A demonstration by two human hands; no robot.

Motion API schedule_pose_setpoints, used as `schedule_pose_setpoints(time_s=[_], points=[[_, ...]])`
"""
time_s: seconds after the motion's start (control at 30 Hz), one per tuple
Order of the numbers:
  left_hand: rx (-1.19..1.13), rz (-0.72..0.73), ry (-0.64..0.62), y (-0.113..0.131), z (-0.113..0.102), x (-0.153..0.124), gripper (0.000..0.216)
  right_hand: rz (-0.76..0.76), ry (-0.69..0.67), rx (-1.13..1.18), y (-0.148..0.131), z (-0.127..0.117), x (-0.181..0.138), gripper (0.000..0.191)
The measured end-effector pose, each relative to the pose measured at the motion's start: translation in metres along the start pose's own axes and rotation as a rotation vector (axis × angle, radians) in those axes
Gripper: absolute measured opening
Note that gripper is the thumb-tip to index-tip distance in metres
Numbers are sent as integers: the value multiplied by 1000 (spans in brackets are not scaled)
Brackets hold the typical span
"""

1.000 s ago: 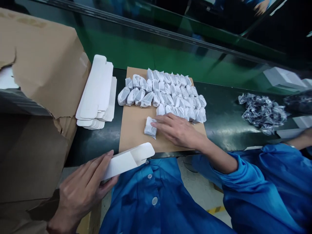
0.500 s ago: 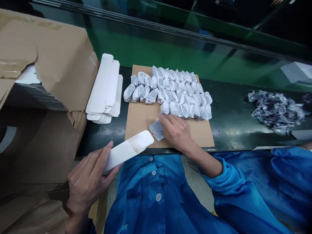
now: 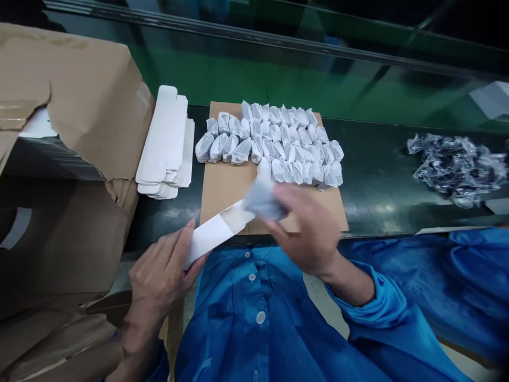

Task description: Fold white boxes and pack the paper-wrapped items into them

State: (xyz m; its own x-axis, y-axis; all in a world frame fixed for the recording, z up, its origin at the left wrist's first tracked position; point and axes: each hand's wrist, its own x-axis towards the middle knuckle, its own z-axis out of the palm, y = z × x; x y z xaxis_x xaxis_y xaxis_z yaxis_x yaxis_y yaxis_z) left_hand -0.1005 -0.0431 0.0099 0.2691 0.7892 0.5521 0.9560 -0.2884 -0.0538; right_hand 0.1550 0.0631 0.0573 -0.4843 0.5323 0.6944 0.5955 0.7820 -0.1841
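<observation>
My left hand (image 3: 163, 276) grips a small white carton (image 3: 217, 231) with its open end pointing up and right. My right hand (image 3: 308, 228), blurred by motion, pinches a white wrapped packet (image 3: 260, 200) right at the carton's open mouth. Behind them, several more white wrapped packets (image 3: 278, 146) lie in rows on a brown cardboard sheet (image 3: 222, 185) on the dark worktop.
A stack of flat white carton blanks (image 3: 167, 140) lies left of the sheet. A large torn cardboard box (image 3: 71, 106) fills the left side. A heap of dark items in clear bags (image 3: 457, 167) sits at the right. A green conveyor (image 3: 278, 79) runs behind.
My right hand lifted one wrapped packet off the cardboard sheet and carried it left to the carton's mouth. The left hand raised the carton toward it.
</observation>
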Motion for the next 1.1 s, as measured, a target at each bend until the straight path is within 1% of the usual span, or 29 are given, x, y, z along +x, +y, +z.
schedule_pose_setpoints(time_s=[0.03,0.07,0.13,0.17,0.23,0.3,0.37,0.43,0.47,0.53,0.63,0.7,0.77,0.83,0.9,1.0,1.03,1.1], points=[[-4,-8,5,2,0,2,68,-65,-109,41,-4,-4,1,40],[-5,-17,8,3,0,2,67,-99,-240,99,-5,-8,2,37],[-15,-13,-6,6,0,3,64,-75,-482,247,-1,-12,4,36],[-34,9,-23,8,1,2,62,-56,-579,332,4,-15,5,36],[-94,68,-69,12,2,1,59,-74,-740,481,15,-18,11,37],[-135,93,-81,16,4,1,59,-106,-821,541,22,-21,18,38],[-129,69,-54,19,6,2,60,-58,-785,482,20,-22,23,40],[-99,31,-16,21,7,4,61,27,-693,411,14,-21,23,37],[-83,26,-7,21,7,6,62,67,-661,420,11,-21,22,34],[-55,32,0,20,7,8,61,181,-649,555,8,-19,18,32],[-40,69,9,20,9,11,56,499,-647,842,8,-14,11,38],[-68,110,-2,21,11,13,54,678,-585,915,9,-11,7,38],[-93,128,-3,23,15,15,53,762,-546,962,10,-9,5,42],[-76,102,20,26,19,18,54,752,-583,1027,12,-9,4,52],[-47,80,38,29,22,22,55,696,-654,1066,15,-12,5,64],[-56,106,19,33,24,27,52,678,-731,1076,20,-20,7,72],[-62,113,16,35,24,28,51,672,-761,1060,20,-22,8,73],[-64,120,31,38,24,29,49,597,-819,956,17,-27,6,74]])
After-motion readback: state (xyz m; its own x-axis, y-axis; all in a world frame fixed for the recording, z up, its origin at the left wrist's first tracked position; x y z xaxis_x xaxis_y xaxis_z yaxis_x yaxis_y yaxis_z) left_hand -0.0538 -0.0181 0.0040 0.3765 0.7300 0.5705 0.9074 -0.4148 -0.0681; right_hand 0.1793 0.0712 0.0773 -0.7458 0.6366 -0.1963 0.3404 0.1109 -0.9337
